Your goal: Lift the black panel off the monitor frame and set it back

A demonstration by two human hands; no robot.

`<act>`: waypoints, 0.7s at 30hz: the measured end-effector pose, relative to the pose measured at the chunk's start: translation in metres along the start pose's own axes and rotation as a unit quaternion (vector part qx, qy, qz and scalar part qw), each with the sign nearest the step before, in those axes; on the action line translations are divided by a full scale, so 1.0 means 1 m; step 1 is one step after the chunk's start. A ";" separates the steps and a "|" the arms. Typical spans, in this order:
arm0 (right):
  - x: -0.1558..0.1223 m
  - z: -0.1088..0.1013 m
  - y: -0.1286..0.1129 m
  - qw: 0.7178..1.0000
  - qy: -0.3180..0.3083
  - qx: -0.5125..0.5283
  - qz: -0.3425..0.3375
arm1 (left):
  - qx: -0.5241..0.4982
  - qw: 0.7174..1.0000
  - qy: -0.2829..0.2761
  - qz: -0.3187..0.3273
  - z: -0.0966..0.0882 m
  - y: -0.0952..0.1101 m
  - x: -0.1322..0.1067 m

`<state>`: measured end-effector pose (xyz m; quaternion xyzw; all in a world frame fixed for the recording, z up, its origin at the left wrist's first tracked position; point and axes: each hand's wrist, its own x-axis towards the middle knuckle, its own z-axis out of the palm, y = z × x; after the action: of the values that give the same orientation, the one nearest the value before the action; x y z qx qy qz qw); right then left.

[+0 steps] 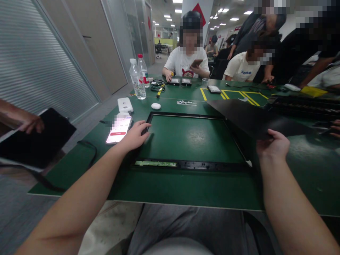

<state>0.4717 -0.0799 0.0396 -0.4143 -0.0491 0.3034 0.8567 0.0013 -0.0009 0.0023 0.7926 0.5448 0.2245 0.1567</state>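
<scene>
A black rectangular frame (186,165) lies flat on the green table (186,191), with a green circuit strip along its near bar. My left hand (135,135) rests on the frame's left side, fingers curled over the bar. My right hand (273,144) is closed on the near corner of a large dark sheet (247,115), held tilted above the frame's right side.
A phone (119,129) with a lit screen lies left of the frame, with a white box (125,104) and two water bottles (138,79) behind. Another person's hand at far left holds a dark panel (37,140). Several people sit or lean at the table's far side.
</scene>
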 end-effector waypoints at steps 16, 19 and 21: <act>-0.024 -0.007 -0.009 0.985 -0.159 -0.063 0.034 | -0.616 0.776 0.026 -0.132 -0.017 0.030 -0.002; -0.021 -0.012 -0.010 0.978 -0.165 -0.111 0.060 | -0.639 0.759 0.000 -0.123 -0.024 0.036 -0.007; -0.018 -0.015 -0.009 0.973 -0.158 -0.151 0.075 | -0.634 0.765 0.005 -0.113 -0.026 0.038 -0.008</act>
<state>0.4664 -0.1044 0.0400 -0.4882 -0.1974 0.4175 0.7405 0.0153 -0.0214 0.0415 0.4448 0.3648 0.5034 0.6447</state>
